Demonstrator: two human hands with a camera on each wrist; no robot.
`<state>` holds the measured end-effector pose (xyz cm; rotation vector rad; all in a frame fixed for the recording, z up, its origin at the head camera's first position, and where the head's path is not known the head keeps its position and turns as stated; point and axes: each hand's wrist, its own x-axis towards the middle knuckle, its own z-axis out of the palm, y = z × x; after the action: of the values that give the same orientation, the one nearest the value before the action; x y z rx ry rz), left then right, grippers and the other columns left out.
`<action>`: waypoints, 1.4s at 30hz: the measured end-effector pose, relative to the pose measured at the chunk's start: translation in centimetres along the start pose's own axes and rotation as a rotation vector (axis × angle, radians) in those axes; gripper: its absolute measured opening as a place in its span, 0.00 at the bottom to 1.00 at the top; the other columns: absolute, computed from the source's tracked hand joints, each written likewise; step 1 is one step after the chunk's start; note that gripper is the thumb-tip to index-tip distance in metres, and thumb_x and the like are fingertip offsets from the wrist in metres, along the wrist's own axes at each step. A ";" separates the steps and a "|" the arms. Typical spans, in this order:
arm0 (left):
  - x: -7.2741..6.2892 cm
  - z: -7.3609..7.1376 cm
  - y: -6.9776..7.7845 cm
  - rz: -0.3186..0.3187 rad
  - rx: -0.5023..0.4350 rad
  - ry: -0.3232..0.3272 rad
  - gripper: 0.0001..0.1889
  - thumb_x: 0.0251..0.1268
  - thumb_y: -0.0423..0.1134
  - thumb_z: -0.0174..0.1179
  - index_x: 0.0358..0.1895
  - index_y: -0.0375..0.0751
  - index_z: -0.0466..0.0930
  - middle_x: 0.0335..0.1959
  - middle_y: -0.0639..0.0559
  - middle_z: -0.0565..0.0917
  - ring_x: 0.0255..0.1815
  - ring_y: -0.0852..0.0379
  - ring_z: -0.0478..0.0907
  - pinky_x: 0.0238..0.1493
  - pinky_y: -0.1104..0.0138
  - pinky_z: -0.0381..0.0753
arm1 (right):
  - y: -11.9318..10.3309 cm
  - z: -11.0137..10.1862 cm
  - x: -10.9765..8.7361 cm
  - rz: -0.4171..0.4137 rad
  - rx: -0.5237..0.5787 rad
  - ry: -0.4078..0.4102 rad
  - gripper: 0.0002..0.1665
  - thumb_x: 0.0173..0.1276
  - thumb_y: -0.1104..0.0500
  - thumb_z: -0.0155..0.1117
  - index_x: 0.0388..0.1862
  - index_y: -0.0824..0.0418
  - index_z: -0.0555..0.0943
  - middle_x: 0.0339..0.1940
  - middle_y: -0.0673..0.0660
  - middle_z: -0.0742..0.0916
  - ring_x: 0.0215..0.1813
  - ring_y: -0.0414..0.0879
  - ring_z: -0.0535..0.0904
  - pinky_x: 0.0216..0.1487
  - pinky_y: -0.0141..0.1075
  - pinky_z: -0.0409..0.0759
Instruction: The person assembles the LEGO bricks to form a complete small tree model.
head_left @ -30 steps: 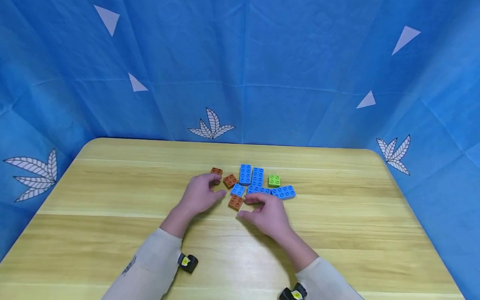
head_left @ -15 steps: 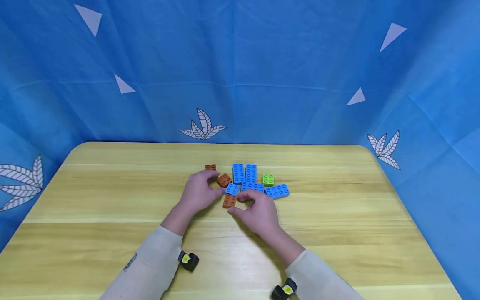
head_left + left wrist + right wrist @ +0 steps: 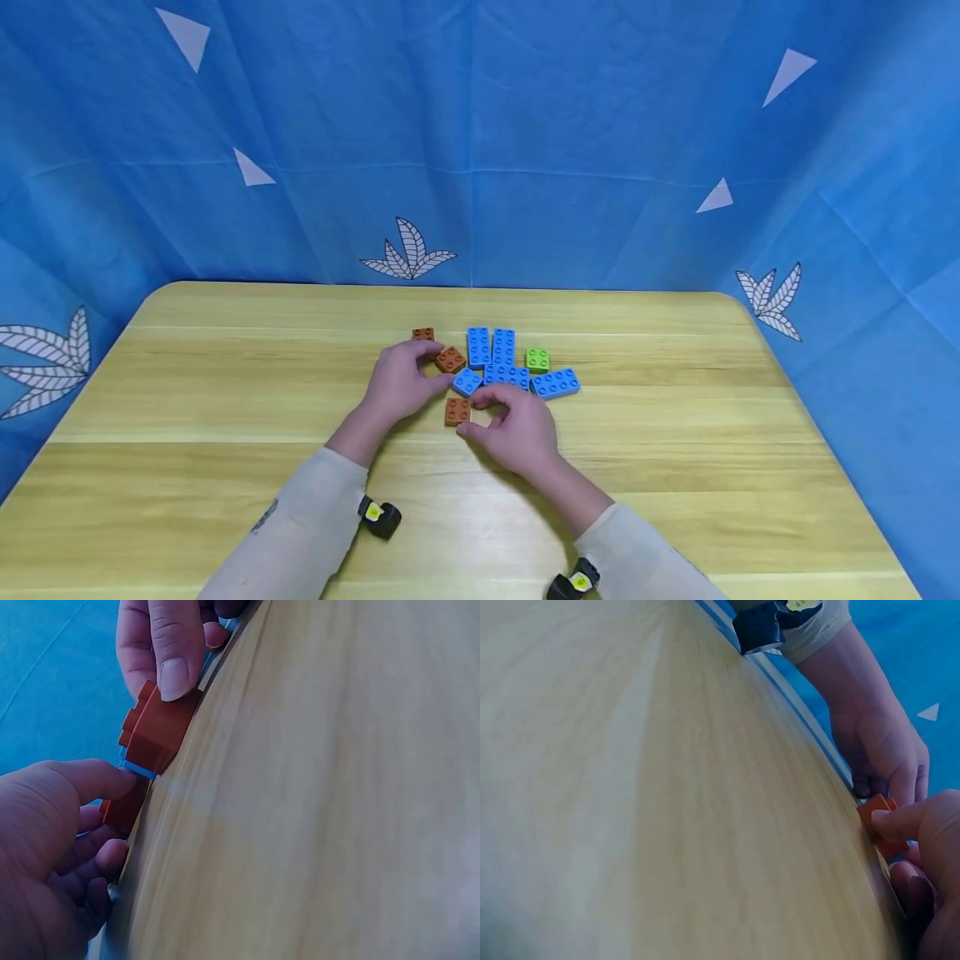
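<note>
Near the middle of the table, my right hand [image 3: 517, 425] pinches a square brown toy brick [image 3: 458, 412] between thumb and fingers. The left wrist view shows that right thumb [image 3: 175, 679] lying along the side of the brick [image 3: 161, 727]. My left hand [image 3: 401, 379] is spread loosely beside the other bricks. Its thumb tip is right at a small blue brick [image 3: 467, 382], and its index fingertip is close to a second brown brick [image 3: 450, 360]. A third brown brick [image 3: 423, 334] lies just beyond the left fingers, partly hidden.
Two long blue bricks [image 3: 478, 347] stand side by side behind another long blue brick [image 3: 507, 377]. Further right lie a blue brick [image 3: 556, 383] and a square green brick [image 3: 537, 360]. A blue curtain [image 3: 472, 142] rises behind the wooden table [image 3: 675, 467].
My right hand has closed in on the nearest brown brick and drawn it slightly toward me, apart from the small blue brick. The small blue brick has turned a little. My left hand stays nearly in place.
</note>
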<state>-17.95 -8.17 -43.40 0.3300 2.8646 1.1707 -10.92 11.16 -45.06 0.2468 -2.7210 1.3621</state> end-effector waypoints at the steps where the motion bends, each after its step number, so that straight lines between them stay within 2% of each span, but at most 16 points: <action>1: 0.0 0.1 0.0 0.001 0.004 0.002 0.25 0.57 0.42 0.74 0.59 0.39 0.82 0.55 0.46 0.83 0.46 0.50 0.78 0.52 0.56 0.77 | 0.0 0.0 0.0 -0.003 0.000 -0.007 0.18 0.50 0.53 0.84 0.39 0.49 0.86 0.37 0.45 0.86 0.24 0.36 0.77 0.26 0.34 0.77; 5: 0.2 0.4 0.0 0.011 0.024 0.018 0.25 0.57 0.44 0.74 0.57 0.39 0.83 0.55 0.45 0.82 0.57 0.45 0.77 0.60 0.52 0.73 | 0.1 0.0 -0.1 -0.001 -0.010 -0.020 0.18 0.50 0.51 0.83 0.40 0.47 0.87 0.36 0.43 0.85 0.24 0.35 0.78 0.27 0.34 0.77; 7: 0.2 0.5 0.0 0.011 0.030 0.028 0.24 0.58 0.46 0.74 0.56 0.39 0.83 0.54 0.45 0.83 0.57 0.45 0.76 0.60 0.52 0.73 | 0.1 0.0 -0.1 -0.004 -0.023 -0.017 0.18 0.51 0.50 0.83 0.40 0.47 0.86 0.35 0.42 0.85 0.24 0.35 0.77 0.27 0.35 0.77; 12: 0.3 0.5 -0.2 -0.015 -0.003 0.039 0.22 0.58 0.44 0.74 0.54 0.39 0.84 0.50 0.47 0.83 0.50 0.48 0.78 0.53 0.54 0.76 | 0.0 0.3 0.1 0.005 -0.060 -0.002 0.18 0.55 0.48 0.80 0.43 0.47 0.86 0.35 0.39 0.85 0.24 0.35 0.77 0.26 0.34 0.76; 15: 0.2 0.3 -0.5 -0.030 -0.063 0.044 0.21 0.57 0.41 0.75 0.53 0.38 0.84 0.45 0.47 0.82 0.39 0.50 0.77 0.41 0.57 0.78 | -0.1 0.4 0.2 0.006 -0.066 0.005 0.18 0.56 0.48 0.80 0.45 0.47 0.86 0.35 0.39 0.85 0.25 0.34 0.77 0.26 0.34 0.76; 18: 0.2 -0.1 -0.7 -0.057 -0.142 0.056 0.22 0.57 0.39 0.74 0.54 0.37 0.83 0.38 0.48 0.81 0.31 0.52 0.74 0.31 0.61 0.75 | -0.1 0.4 0.4 0.002 -0.062 0.008 0.19 0.56 0.49 0.80 0.45 0.49 0.86 0.34 0.40 0.85 0.25 0.35 0.77 0.27 0.34 0.76; 22: -0.1 -0.6 -0.5 -0.120 -0.231 0.066 0.21 0.58 0.39 0.74 0.55 0.39 0.82 0.34 0.47 0.79 0.29 0.52 0.72 0.27 0.64 0.73 | 0.0 0.3 0.7 -0.001 -0.057 0.004 0.19 0.56 0.50 0.80 0.45 0.50 0.85 0.36 0.41 0.86 0.25 0.36 0.76 0.27 0.34 0.76; 26: -0.4 -1.0 -0.2 -0.156 -0.268 0.056 0.21 0.58 0.40 0.74 0.54 0.42 0.82 0.32 0.48 0.78 0.28 0.52 0.72 0.26 0.64 0.72 | 0.1 0.1 1.1 0.008 -0.017 -0.006 0.19 0.55 0.50 0.81 0.45 0.51 0.85 0.39 0.44 0.87 0.23 0.38 0.77 0.25 0.35 0.77; 33: -1.4 -1.4 0.1 -0.101 -0.268 -0.003 0.19 0.58 0.40 0.74 0.53 0.45 0.84 0.26 0.48 0.76 0.25 0.51 0.72 0.23 0.65 0.69 | 0.2 -0.2 1.2 0.032 0.035 -0.023 0.18 0.55 0.54 0.81 0.44 0.51 0.86 0.40 0.44 0.87 0.20 0.39 0.76 0.22 0.36 0.76; 42: -2.3 -1.9 0.2 -0.004 -0.286 -0.098 0.19 0.58 0.37 0.74 0.53 0.44 0.84 0.26 0.49 0.77 0.26 0.52 0.72 0.24 0.66 0.68 | 0.2 -0.2 1.2 0.014 0.049 -0.029 0.20 0.54 0.56 0.82 0.46 0.52 0.86 0.41 0.46 0.87 0.22 0.39 0.77 0.24 0.36 0.77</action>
<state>-15.83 -9.80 -42.02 0.3571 2.5669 1.4924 -12.18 11.27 -44.92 0.2535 -2.7196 1.4418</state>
